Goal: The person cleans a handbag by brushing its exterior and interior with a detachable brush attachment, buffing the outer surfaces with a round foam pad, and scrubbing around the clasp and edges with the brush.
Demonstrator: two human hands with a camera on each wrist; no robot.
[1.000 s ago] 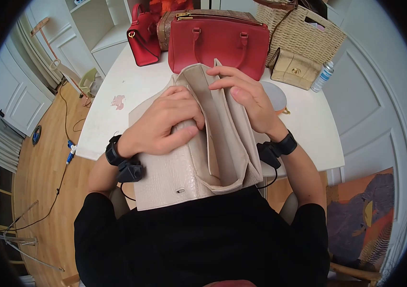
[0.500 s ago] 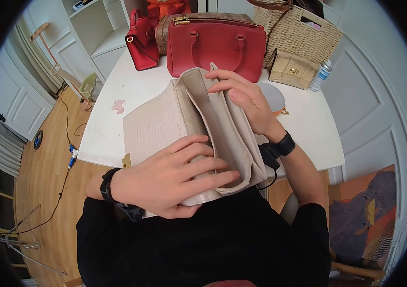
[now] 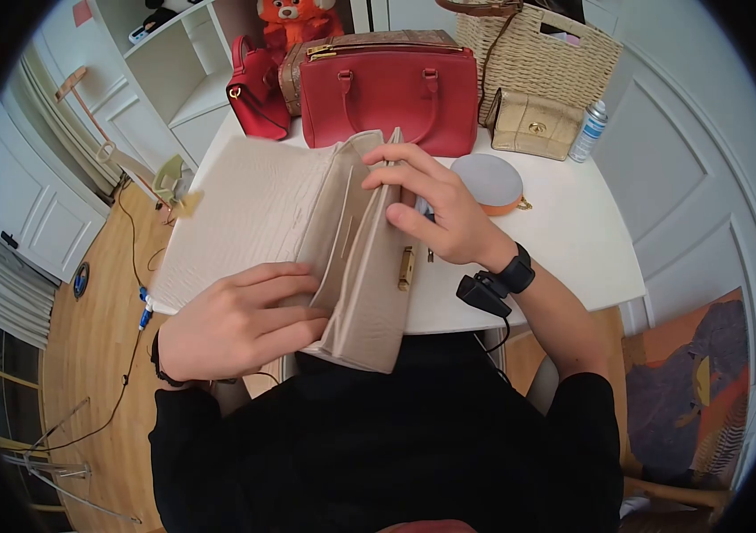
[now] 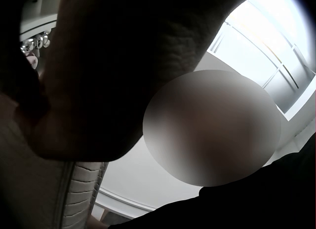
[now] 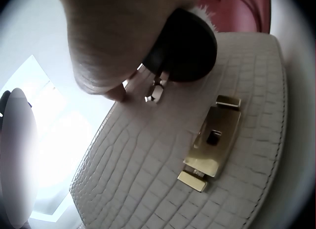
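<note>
A beige crocodile-embossed handbag [image 3: 373,302] stands tilted on the white table, its mouth gaping and its long flap [image 3: 253,195] spread out leftward. My left hand [image 3: 240,324] lies at the near end of the mouth, fingers over the back rim; its thumb is hidden. My right hand [image 3: 440,209] grips the front wall at the far end, fingers over the rim and thumb outside. Below the right thumb sits a gold clasp plate [image 5: 215,142]. Beside the right fingers, in the right wrist view, shows a dark rounded piece [image 5: 190,49] with a small metal clip [image 5: 157,91].
A large red handbag [image 3: 395,93], a small red bag [image 3: 258,93], a straw basket bag [image 3: 546,62] and a gold clutch [image 3: 533,124] line the back. At the right are a spray can [image 3: 587,133] and a round grey pouch with orange trim [image 3: 487,182].
The handbag has tipped so its front wall and clasp plate show, and its flap has swung further out left. My left hand has moved left and slightly up; the right keeps hold of the front rim.
</note>
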